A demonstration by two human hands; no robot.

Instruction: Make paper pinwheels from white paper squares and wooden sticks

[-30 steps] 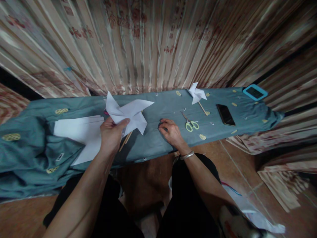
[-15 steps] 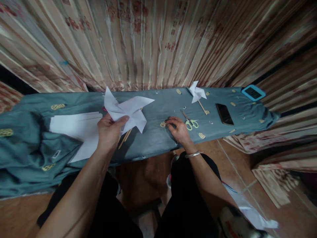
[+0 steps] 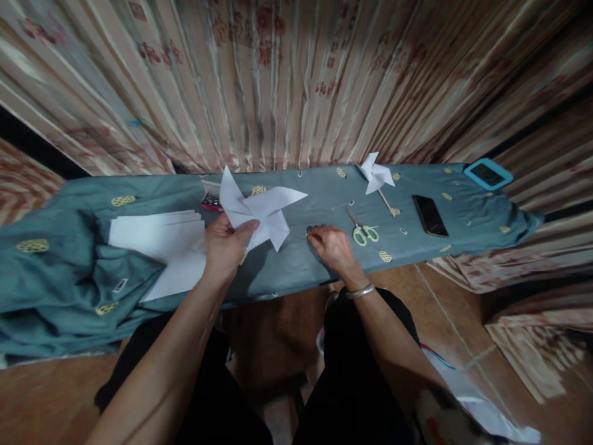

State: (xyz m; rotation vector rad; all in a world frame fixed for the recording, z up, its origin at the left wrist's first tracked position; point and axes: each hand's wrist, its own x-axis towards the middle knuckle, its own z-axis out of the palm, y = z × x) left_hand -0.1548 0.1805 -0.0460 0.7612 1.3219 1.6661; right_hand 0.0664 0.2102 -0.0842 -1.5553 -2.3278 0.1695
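Note:
My left hand (image 3: pixel 228 244) pinches a white paper pinwheel (image 3: pixel 262 210) between thumb and fingers, holding it above the cloth-covered table. Below it, the tip of a wooden stick (image 3: pixel 243 258) peeks out, the rest hidden by hand and paper. My right hand (image 3: pixel 332 247) is low over the cloth, thumb and fingertips pressed together; what they grip, if anything, is too small to make out. Just right of that hand lie scissors (image 3: pixel 364 232) with pale green handles. A smaller finished pinwheel (image 3: pixel 375 174) on a stick (image 3: pixel 385 203) rests farther back.
White paper sheets (image 3: pixel 157 232) lie at left beside bunched green cloth (image 3: pixel 60 278). A small red-edged box (image 3: pixel 212 202) sits behind my left hand. Toward the right are a black phone (image 3: pixel 430 215) and a blue-framed timer (image 3: pixel 488 173). A pleated curtain (image 3: pixel 278 93) hangs behind the table.
The view has shifted slightly, so things appear farther right. My left hand and the pinwheel have moved a little right, uncovering the red-edged box and covering most of the sticks. My right fingers have curled in.

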